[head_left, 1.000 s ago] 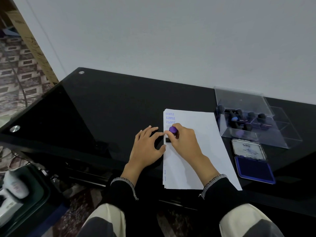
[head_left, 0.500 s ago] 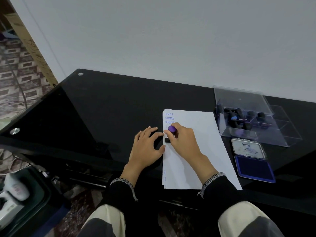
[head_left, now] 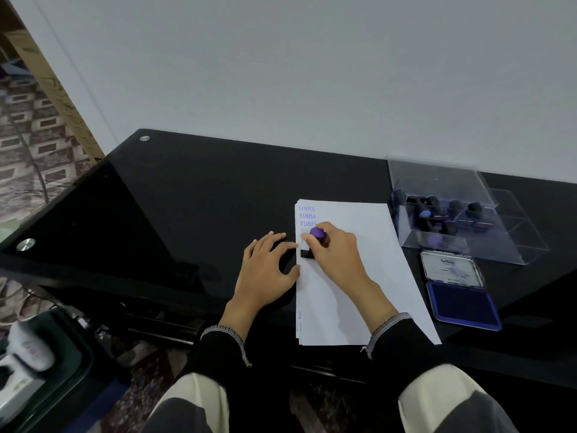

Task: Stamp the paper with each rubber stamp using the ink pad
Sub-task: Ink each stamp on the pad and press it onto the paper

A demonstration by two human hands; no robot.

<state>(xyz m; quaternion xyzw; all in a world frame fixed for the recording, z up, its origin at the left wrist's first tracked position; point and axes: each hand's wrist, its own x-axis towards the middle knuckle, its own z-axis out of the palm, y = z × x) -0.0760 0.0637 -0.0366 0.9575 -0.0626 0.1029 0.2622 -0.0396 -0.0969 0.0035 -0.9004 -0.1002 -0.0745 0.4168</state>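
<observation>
Nearest, the left hand [head_left: 265,270] lies spread and flat on the black glass table [head_left: 175,220], its fingertips touching the left edge of the paper [head_left: 352,295] and holding nothing. Just beside it, the right hand [head_left: 337,257] curls its fingers round a rubber stamp [head_left: 317,237] with a purple knob, whose dark base sits on the sheet below three blue SAMPLE prints. Right of the paper lies the open ink pad [head_left: 459,303], blue face up. Beyond it stands a clear plastic box [head_left: 437,182] with more stamps [head_left: 437,214] inside.
</observation>
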